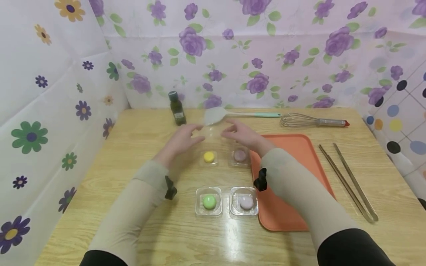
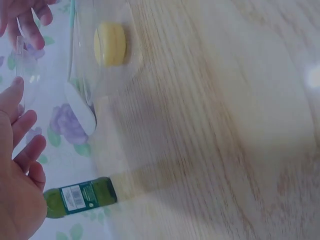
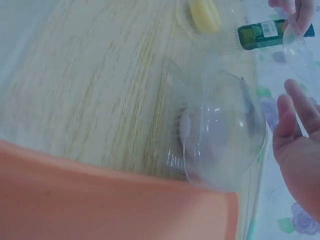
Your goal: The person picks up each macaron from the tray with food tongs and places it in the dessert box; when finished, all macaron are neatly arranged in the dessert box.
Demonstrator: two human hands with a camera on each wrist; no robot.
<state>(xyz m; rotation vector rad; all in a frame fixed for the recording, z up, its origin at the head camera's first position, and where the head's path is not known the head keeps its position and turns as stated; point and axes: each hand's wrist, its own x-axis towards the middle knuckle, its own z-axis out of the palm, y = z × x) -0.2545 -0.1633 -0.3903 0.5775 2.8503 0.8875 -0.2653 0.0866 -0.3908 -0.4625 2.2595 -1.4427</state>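
Observation:
Both hands are raised over the far middle of the table, with a faint clear plastic dome lid between them. My left hand holds the lid at its left side, fingertips at the rim in the left wrist view. My right hand holds the opposite side, its fingers bent. Just below them are a yellow macaron in a clear box and a mauve macaron in another. A clear domed cover sits over the mauve one. Nearer lie a green macaron and a pale lilac macaron in clear boxes.
An orange tray lies under the right forearm, with metal tongs to its right. Along the back stand a dark green bottle, a spatula and a whisk. Flowered sheeting hangs behind the table.

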